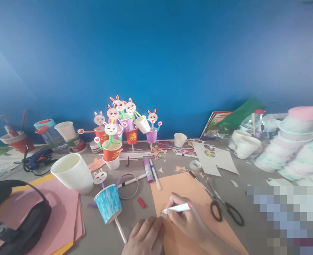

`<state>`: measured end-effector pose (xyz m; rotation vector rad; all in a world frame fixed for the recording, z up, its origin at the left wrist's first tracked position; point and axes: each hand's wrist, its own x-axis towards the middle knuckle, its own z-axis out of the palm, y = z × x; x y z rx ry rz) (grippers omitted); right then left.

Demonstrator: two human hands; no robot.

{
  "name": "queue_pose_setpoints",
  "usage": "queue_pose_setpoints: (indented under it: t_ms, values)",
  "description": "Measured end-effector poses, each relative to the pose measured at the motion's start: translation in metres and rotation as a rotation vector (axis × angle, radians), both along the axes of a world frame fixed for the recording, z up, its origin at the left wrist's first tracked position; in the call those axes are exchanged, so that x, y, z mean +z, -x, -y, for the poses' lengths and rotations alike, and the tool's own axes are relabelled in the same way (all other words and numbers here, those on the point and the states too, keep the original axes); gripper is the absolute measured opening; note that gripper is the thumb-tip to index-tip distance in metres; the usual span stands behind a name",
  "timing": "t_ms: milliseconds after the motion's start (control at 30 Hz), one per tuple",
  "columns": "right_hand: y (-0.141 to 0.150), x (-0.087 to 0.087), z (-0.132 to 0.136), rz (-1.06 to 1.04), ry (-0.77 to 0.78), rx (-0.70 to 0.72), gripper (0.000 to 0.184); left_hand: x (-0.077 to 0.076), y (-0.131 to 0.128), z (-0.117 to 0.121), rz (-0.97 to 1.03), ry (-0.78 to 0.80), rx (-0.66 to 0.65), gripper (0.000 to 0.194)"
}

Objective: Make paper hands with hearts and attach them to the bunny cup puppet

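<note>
My right hand [184,219] is closed in a writing grip around a white marker [179,208] with a red end. Its tip points left, at a small pale paper piece [164,215] on the left edge of an orange paper sheet [192,191]. My left hand [147,235] lies low beside it, fingers together and bent, fingertips pressed at the small piece; what is under them is partly hidden. A red marker cap [141,202] lies above my left hand. To the left, a blue-coloured paper cup [108,204] with a rabbit head leans over a pale stick [119,229].
Several rabbit-headed cup figures [131,136] stand along the blue wall. Stacked white cups [71,173], pink paper [63,209] and headphones [20,219] are left. A tape ring [128,186], glue stick [147,170], scissors [227,205], cut paper [217,161] and more cups [294,141] lie around.
</note>
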<state>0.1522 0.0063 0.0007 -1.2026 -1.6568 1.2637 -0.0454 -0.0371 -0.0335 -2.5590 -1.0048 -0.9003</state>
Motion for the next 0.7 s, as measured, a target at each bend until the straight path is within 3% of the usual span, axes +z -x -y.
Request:
queue_pose_setpoints:
  t_ms: [167,333,467,600,700]
  values:
    - [0.0,0.001,0.0,-0.002,-0.007,-0.023,0.016,-0.003,-0.003,-0.001,-0.02,0.012,0.01,0.029]
    - [0.0,-0.001,0.0,0.006,-0.016,-0.031,0.017,-0.011,-0.008,-0.004,0.206,-0.147,0.055,0.035]
    - [0.0,-0.001,0.0,0.005,-0.023,-0.019,0.018,-0.004,-0.007,-0.005,0.004,-0.006,-0.004,0.033]
    - [0.001,0.001,0.0,-0.001,-0.022,-0.006,0.017,-0.002,-0.008,-0.005,0.177,-0.16,0.024,0.04]
    - [0.001,0.001,0.0,0.003,-0.024,0.002,0.018,-0.002,-0.006,-0.003,0.051,-0.051,0.007,0.033]
